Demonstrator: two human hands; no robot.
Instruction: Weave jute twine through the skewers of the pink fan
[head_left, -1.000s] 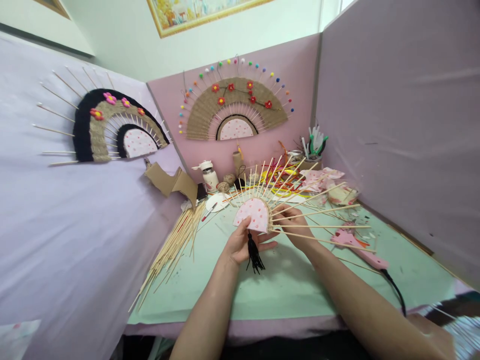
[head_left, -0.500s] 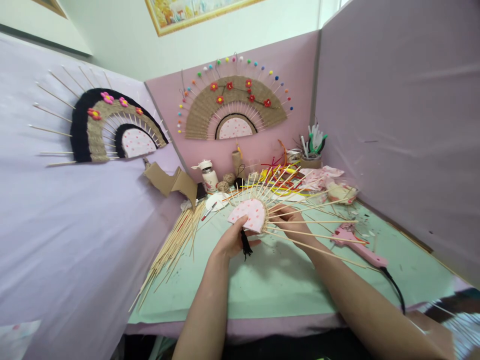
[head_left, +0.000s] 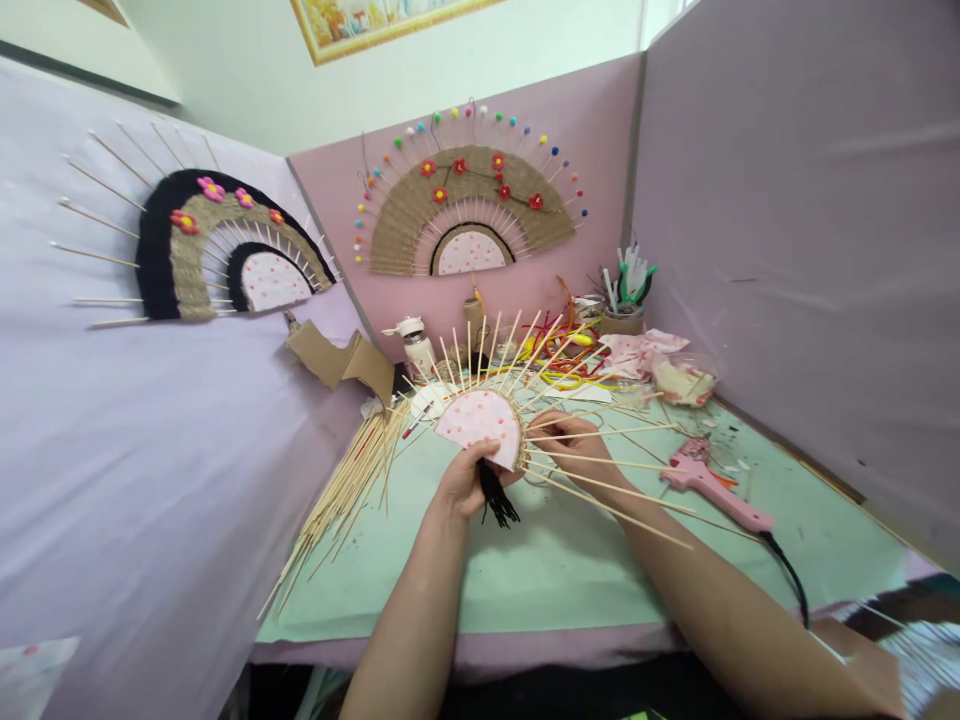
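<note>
My left hand [head_left: 466, 480] grips a small stick fan at its lower edge, thumb on the front of the pink dotted half-disc [head_left: 480, 420]. Thin wooden sticks [head_left: 600, 455] spread from the disc's curved rim, where a band of tan twine [head_left: 522, 440] is woven between them. A black tassel [head_left: 496, 497] hangs below my left hand. Behind the right-side sticks, my right hand [head_left: 574, 440] is closed, its fingertips pinched close to the rim, apparently on the twine; sticks partly cover them. A pale loop of cord shows under that hand.
A pink glue gun [head_left: 716, 490] with a black cable lies at right. Loose sticks [head_left: 349, 490] are piled at left. Pipe cleaners [head_left: 562, 370], a white bottle [head_left: 416, 345] and a pot of tools [head_left: 624, 315] stand behind. Two finished fans [head_left: 469, 205] hang on the partitions.
The fan has shifted slightly left and tilted, its upper sticks now standing taller in view. The tassel swings to the right. My right hand has moved slightly left, staying by the rim.
</note>
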